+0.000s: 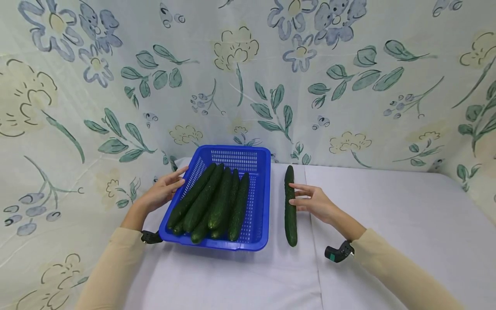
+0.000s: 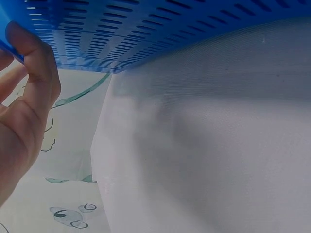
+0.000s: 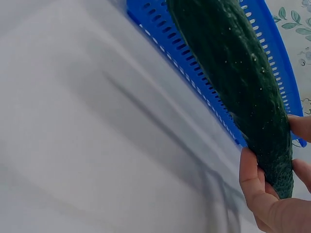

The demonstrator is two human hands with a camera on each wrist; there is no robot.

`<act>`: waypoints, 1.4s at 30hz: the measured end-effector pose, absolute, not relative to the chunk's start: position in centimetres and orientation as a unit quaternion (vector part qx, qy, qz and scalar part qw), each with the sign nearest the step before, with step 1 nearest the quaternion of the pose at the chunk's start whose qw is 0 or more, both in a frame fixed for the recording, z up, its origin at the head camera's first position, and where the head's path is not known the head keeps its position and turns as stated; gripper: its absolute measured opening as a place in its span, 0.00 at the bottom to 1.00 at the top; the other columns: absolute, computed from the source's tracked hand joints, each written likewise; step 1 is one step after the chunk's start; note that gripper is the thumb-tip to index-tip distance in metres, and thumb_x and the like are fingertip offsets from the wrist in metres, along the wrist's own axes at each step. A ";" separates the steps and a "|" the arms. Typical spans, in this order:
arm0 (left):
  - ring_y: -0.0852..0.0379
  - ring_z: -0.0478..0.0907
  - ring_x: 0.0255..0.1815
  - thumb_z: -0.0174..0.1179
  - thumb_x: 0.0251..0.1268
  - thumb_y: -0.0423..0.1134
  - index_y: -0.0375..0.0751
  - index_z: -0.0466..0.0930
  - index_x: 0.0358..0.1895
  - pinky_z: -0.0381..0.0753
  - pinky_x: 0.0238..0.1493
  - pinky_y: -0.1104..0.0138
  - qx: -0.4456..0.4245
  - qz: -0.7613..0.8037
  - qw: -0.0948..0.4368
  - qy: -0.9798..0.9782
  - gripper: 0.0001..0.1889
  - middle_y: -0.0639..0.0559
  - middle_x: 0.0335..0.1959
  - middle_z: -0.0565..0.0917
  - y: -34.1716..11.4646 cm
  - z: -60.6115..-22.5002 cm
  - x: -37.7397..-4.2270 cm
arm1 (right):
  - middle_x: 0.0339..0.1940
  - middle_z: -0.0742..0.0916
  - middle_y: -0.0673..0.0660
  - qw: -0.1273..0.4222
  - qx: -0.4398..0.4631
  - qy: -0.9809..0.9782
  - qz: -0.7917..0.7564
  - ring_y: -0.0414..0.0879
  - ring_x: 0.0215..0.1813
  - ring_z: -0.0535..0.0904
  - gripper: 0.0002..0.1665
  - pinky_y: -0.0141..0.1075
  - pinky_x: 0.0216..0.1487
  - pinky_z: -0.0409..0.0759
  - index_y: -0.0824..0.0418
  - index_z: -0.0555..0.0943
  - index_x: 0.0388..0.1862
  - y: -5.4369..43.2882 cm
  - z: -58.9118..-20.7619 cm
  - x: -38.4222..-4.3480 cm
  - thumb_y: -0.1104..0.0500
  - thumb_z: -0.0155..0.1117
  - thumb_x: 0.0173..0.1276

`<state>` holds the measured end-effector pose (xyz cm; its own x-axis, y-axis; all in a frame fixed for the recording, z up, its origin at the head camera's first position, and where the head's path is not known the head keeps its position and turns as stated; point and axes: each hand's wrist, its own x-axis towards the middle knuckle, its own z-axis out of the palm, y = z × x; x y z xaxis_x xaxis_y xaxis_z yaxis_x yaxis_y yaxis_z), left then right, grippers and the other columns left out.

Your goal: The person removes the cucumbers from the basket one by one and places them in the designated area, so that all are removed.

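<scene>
Centrally, a blue plastic basket [image 1: 267, 202] with slotted walls stands on a white-covered counter [image 1: 387, 206], turned slightly so that its near left corner points toward the viewer. Several long, dark green cucumbers [image 1: 203, 198] lie inside it, side by side and partly stacked, their far ends leaning up toward the back and a bare strip of basket floor showing along the right. A person's left hand [image 1: 160, 192] is at the basket's left side, its fingers apart and loosely bent, with the tips touching the rim. To the right of the basket, near it but apart, is a single cucumber [image 1: 289, 217], its length running away from the viewer. The right hand [image 1: 317, 203] holds it from the right, fingers and thumb clamped on it in a light pinch around its middle. In the right wrist view this cucumber passes in front of the basket's outer wall; how far it is raised from the counter is hard to tell. Both arms wear beige sleeves [image 1: 403, 267], and a small black device [image 1: 338, 252] sits at each wrist. Behind everything hangs a pale cloth [image 1: 232, 118] printed with blue and cream flowers and green leaves.
</scene>
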<state>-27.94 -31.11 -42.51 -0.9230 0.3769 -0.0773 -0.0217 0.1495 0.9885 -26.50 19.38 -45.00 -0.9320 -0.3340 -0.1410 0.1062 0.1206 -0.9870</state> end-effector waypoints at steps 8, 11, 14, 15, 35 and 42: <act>0.56 0.81 0.51 0.45 0.82 0.41 0.48 0.50 0.81 0.83 0.47 0.62 0.113 0.642 0.155 0.743 0.29 0.38 0.60 0.73 -31.1 -42.4 -27.8 | 0.65 0.70 0.75 0.156 -0.067 0.759 -0.629 0.49 0.48 0.82 0.42 0.39 0.48 0.83 0.65 0.67 0.74 19.4 -45.9 -26.3 0.66 0.72 0.63; 0.56 0.81 0.51 0.45 0.82 0.41 0.49 0.50 0.81 0.84 0.47 0.62 0.108 0.644 0.155 0.741 0.29 0.40 0.58 0.74 -31.0 -42.4 -27.8 | 0.64 0.70 0.75 0.152 -0.067 0.767 -0.619 0.49 0.47 0.81 0.41 0.39 0.47 0.84 0.65 0.67 0.74 19.4 -46.1 -26.3 0.66 0.72 0.63; 0.56 0.81 0.51 0.45 0.82 0.41 0.49 0.50 0.81 0.84 0.47 0.62 0.107 0.644 0.155 0.741 0.29 0.41 0.58 0.74 -31.0 -42.5 -27.8 | 0.64 0.70 0.76 0.149 -0.071 0.771 -0.615 0.50 0.49 0.81 0.41 0.39 0.47 0.84 0.67 0.67 0.74 19.3 -46.4 -26.3 0.66 0.72 0.63; 0.56 0.81 0.50 0.45 0.82 0.41 0.49 0.50 0.81 0.84 0.47 0.63 0.107 0.644 0.154 0.741 0.29 0.41 0.58 0.74 -31.0 -42.5 -27.8 | 0.63 0.71 0.76 0.148 -0.070 0.771 -0.615 0.50 0.49 0.81 0.41 0.39 0.46 0.84 0.67 0.67 0.74 19.2 -46.5 -26.3 0.67 0.72 0.63; 0.56 0.80 0.51 0.46 0.82 0.41 0.49 0.49 0.81 0.83 0.48 0.63 0.111 0.647 0.157 0.737 0.30 0.39 0.58 0.72 -31.1 -42.4 -27.9 | 0.59 0.73 0.76 0.133 -0.087 0.809 -0.566 0.47 0.40 0.81 0.40 0.43 0.40 0.85 0.70 0.68 0.72 17.8 -46.5 -26.4 0.67 0.73 0.62; 0.57 0.81 0.50 0.46 0.82 0.42 0.48 0.49 0.81 0.84 0.46 0.63 0.111 0.648 0.156 0.737 0.30 0.39 0.58 0.74 -31.1 -42.6 -28.0 | 0.56 0.75 0.73 0.128 -0.084 0.830 -0.537 0.46 0.37 0.80 0.39 0.44 0.38 0.85 0.70 0.70 0.71 17.3 -46.1 -26.3 0.64 0.74 0.62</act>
<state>-28.02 -31.14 -42.57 -0.9268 0.3657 -0.0855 -0.0381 0.1350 0.9901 -26.30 17.30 -46.09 -0.9530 -0.2767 -0.1233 -0.0008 0.4094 -0.9124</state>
